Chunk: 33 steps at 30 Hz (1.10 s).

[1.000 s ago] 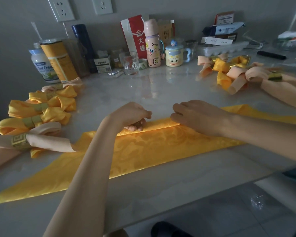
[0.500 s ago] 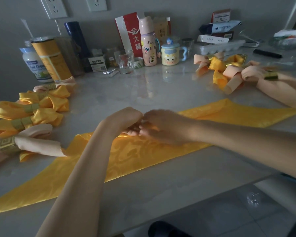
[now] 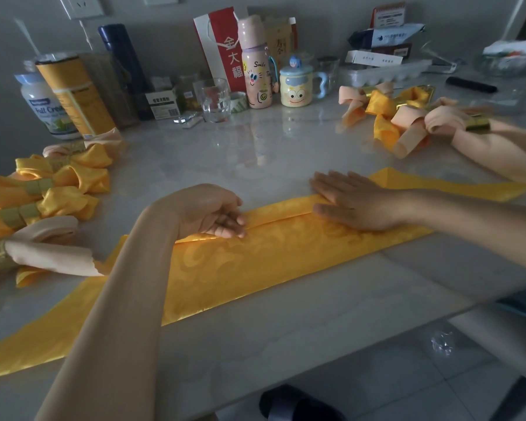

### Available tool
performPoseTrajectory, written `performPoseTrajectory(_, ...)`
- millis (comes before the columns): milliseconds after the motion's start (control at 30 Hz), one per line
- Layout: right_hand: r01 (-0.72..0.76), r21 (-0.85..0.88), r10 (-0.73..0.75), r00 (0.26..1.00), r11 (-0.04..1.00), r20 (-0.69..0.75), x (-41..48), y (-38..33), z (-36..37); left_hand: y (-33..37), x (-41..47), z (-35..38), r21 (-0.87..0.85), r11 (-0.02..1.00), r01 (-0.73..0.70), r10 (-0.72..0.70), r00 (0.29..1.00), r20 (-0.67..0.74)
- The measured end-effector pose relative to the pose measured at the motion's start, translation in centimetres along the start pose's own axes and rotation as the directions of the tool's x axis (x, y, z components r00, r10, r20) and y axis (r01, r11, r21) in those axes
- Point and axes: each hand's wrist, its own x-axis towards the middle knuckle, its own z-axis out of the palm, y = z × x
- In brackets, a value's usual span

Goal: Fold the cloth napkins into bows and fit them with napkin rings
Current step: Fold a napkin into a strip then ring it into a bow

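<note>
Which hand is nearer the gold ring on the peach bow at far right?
Right. The right hand lies flat on the yellow napkin, in front and left of the gold ring; the left hand is farther left on the same napkin.

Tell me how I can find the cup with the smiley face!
Look along the back of the white table, by the wall, and find the red paper bag. Just right of it stands a tall pink bottle, then the mug. It alone is short and yellow, with big eyes, a blue handle and a lid.
</note>
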Motion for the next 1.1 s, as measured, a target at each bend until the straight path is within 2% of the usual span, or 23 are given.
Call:
performPoseTrajectory(100,-0.018,0.061,0.022,0.997,0.998,-0.072,0.3,-0.2,-0.2,0.3,-0.3,0.4,0.057,0.998,-0.015,0.016,1.000,-0.019)
performPoseTrajectory(233,0.187,0.186,-0.134,0.955,0.965,-0.266,0.3,-2.5,-0.9,0.7,-1.0,-0.5,0.020,0.996,-0.092,0.094,0.992,-0.085)
performPoseTrajectory(367,0.226,0.093,-0.185,0.927,0.970,-0.327,0.4,-4.3,-1.3,0.4,-1.3,-1.9,-0.090,0.980,-0.178,0.149,0.952,-0.266)
performPoseTrajectory(500,0.255,0.069,-0.208,0.894,0.964,-0.398,0.6,-4.9,-1.4,0.5,-1.4,-1.6,-0.193,0.962,-0.193,0.136,0.952,-0.274)
performPoseTrajectory(667,0.322,-0.083,-0.325,0.836,0.943,-0.441,-0.4,-5.0,-0.8,1.3,-1.5,-0.2,-0.023,0.980,-0.197,0.187,0.955,-0.229)
performPoseTrajectory(800,0.374,-0.349,-0.505,0.731,0.859,-0.459,-0.7,-4.9,-0.2,1.5,-1.7,1.0,0.274,0.961,-0.041,0.084,0.985,-0.148)
performPoseTrajectory(867,0.376,-0.404,-0.525,0.766,0.834,-0.370,-1.0,-5.2,-0.3,1.6,-1.7,1.4,0.313,0.949,0.017,0.019,0.994,-0.110)
performPoseTrajectory(933,0.339,-0.309,-0.417,0.879,0.888,-0.234,-1.5,-5.2,-1.0,1.7,-1.8,1.4,0.289,0.957,0.039,-0.018,0.997,-0.074)
performPoseTrajectory(1000,0.291,-0.122,-0.307,0.939,0.949,-0.155,-1.9,-5.5,-2.0,1.7,-1.9,1.5,0.280,0.958,0.059,-0.048,0.998,-0.045)
performPoseTrajectory(1033,0.281,-0.022,-0.280,0.942,0.960,-0.186,-2.0,-5.8,-2.4,1.7,-2.0,1.6,0.280,0.957,0.072,-0.066,0.997,-0.028)
performPoseTrajectory(1100,0.306,0.081,-0.262,0.902,0.948,-0.344,-1.6,-6.3,-2.3,1.5,-1.9,1.8,0.300,0.949,0.096,-0.099,0.995,-0.005)
